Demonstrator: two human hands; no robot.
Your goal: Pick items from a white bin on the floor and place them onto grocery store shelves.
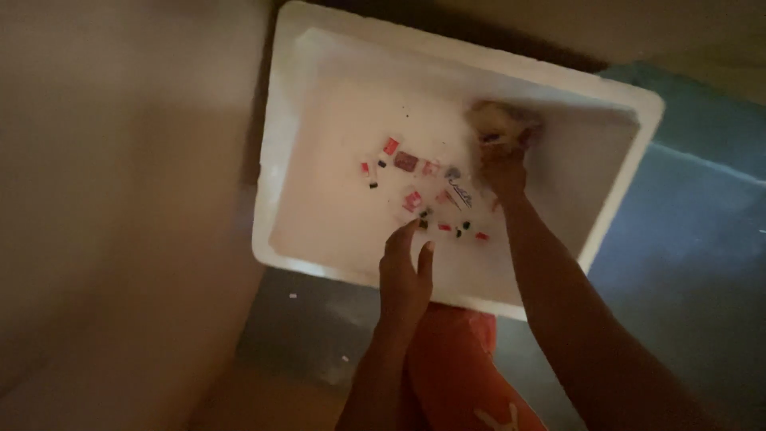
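White foam box (295, 160), scraps (415, 179) inside: my left hand (404, 275) spread open steadying its rim, my right hand (501, 152) closed around a crumpled wad (496, 120).

box floor (327, 199) left of the small scraps (423, 187) lies open.

Single head view, steeply downward, close above white foam box (447, 72) interior.

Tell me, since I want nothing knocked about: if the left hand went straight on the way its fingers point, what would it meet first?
Probably the small dark and red scraps on the floor of the white foam box, just past the left hand's fingertips; depth is unclear in this dim view.
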